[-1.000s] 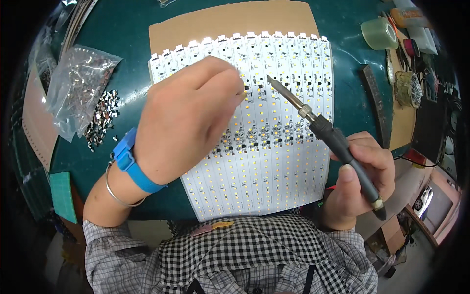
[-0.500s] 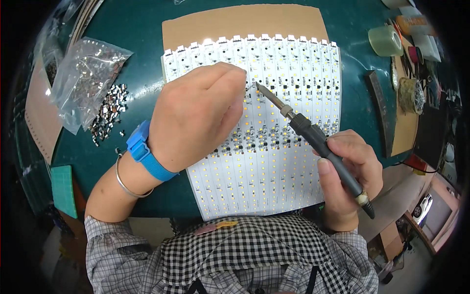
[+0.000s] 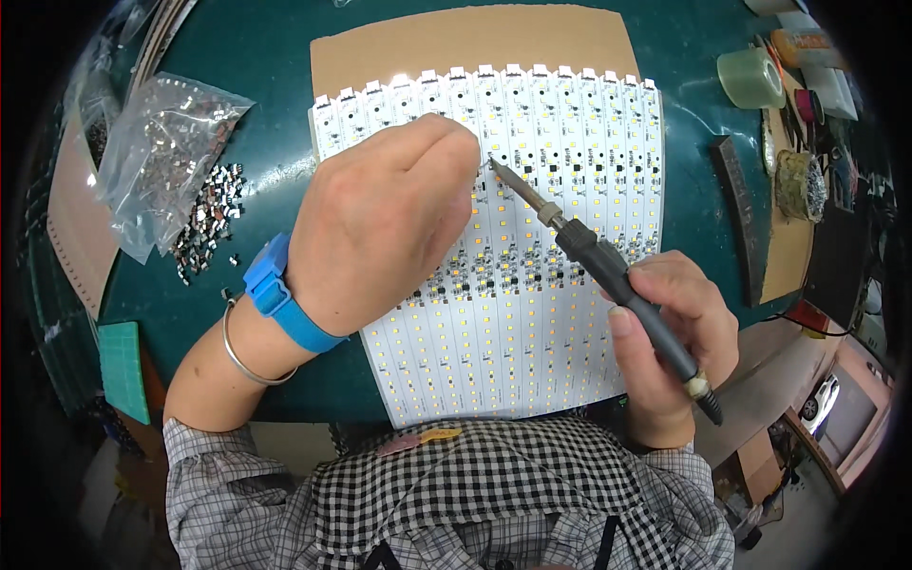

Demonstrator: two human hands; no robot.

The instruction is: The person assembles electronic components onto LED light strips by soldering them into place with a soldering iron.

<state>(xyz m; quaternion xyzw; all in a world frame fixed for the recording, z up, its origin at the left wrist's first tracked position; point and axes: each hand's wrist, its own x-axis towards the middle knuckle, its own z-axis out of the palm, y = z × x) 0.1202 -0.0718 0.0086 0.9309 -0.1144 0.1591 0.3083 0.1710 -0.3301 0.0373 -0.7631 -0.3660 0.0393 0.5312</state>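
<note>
1. My left hand (image 3: 385, 223) is lying knuckles-up on the LED strips (image 3: 532, 313), its fingertips curled and pressing beside the iron's tip.
2. My right hand (image 3: 670, 347) is clamping the soldering iron (image 3: 608, 280), whose tip is touching a strip just right of my left fingers.
3. Clips (image 3: 204, 223) are lying left of my left hand on the table (image 3: 256, 57).

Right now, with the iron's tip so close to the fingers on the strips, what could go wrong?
1. The soldering iron tip sits right beside the left hand fingertips, so a slip could burn them.
2. The tip could smear solder across neighbouring pads on the white LED strips.
3. The left hand hides part of the joint area, so aim may be off.
</note>
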